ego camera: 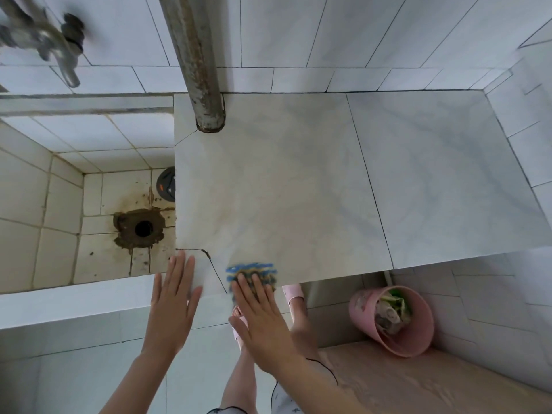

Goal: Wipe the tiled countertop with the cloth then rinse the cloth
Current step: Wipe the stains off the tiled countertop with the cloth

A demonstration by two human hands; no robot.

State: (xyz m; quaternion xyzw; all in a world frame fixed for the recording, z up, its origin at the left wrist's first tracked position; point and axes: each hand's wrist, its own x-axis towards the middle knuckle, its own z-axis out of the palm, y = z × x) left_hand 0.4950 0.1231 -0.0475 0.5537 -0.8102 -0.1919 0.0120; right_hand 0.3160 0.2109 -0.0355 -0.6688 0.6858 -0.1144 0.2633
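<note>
Tiled desk is filling mid-frame. Right grip, fingers straight, is pressing the blue-yellow cloth flat at the desk's bottom edge, lower centre. Left grip is resting flat-fingered on the cracked corner, just beside.

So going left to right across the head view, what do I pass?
Tap → drain hole → pipe → cloth → bin. Hands left out: the left hand shares the pipe's span, and the right hand lies over the cloth.
</note>
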